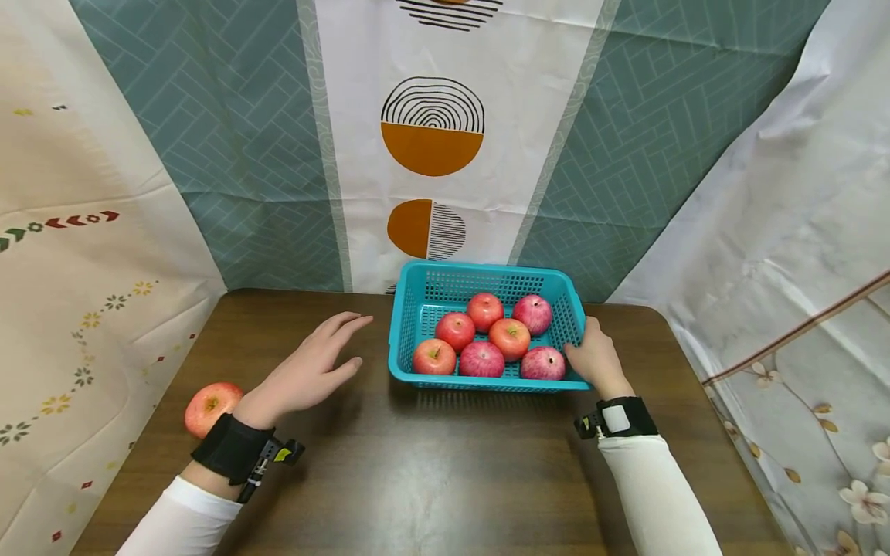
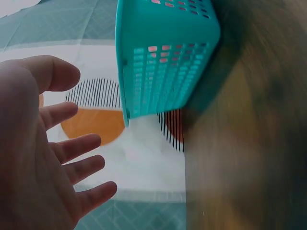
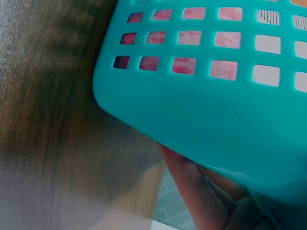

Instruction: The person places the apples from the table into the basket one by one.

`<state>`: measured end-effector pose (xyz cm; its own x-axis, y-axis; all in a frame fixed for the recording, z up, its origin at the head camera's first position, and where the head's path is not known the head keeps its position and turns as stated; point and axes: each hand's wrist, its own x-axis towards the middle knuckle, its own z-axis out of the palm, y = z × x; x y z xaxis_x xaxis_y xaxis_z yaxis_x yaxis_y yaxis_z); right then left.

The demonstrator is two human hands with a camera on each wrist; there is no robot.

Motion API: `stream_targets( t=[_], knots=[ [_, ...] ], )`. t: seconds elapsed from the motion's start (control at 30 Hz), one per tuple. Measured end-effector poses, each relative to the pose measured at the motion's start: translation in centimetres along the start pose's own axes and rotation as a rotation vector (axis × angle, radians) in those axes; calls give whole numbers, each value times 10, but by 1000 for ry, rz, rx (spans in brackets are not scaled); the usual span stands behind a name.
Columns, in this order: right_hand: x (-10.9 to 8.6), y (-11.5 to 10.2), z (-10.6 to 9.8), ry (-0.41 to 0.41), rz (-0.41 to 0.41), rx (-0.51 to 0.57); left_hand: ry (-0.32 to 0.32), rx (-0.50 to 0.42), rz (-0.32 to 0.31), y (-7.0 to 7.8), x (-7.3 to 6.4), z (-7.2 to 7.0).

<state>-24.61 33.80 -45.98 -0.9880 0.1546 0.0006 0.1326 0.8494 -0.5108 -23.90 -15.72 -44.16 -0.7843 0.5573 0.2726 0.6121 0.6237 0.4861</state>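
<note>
A turquoise plastic basket [image 1: 399, 340] with slotted sides stands at the back middle of the table. Several red and pink apples [image 1: 483, 359] lie loose inside it. At the basket's right end my right hand [image 1: 599, 359] grips the rim, thumb over the inside edge. In the right wrist view that hand is partly hidden behind the basket wall [image 3: 158, 105]. My left hand [image 1: 309, 371] hovers left of the basket, fingers spread and holding nothing. The left wrist view shows its fingers [image 2: 86, 168] apart from the basket's left end [image 2: 163, 52].
A single apple [image 1: 212, 409] sits on the brown wooden table [image 1: 417, 479], left of my left wrist. Behind the table hangs a patterned cloth [image 1: 459, 185], and further cloths [image 1: 786, 224] hang along both sides.
</note>
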Motion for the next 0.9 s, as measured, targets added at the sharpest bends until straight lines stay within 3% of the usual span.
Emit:
stream_targets(
  t=[0.3, 0.53, 0.9],
  knots=[
    [1, -1, 0, 2, -9, 11, 15, 39, -92, -21, -44, -16],
    [0, -1, 1, -2, -3, 19, 65, 61, -116, -42, -77, -17],
    [0, -2, -1, -12, 10, 8, 128, 202, -134, -71, -110, -24]
  ],
)
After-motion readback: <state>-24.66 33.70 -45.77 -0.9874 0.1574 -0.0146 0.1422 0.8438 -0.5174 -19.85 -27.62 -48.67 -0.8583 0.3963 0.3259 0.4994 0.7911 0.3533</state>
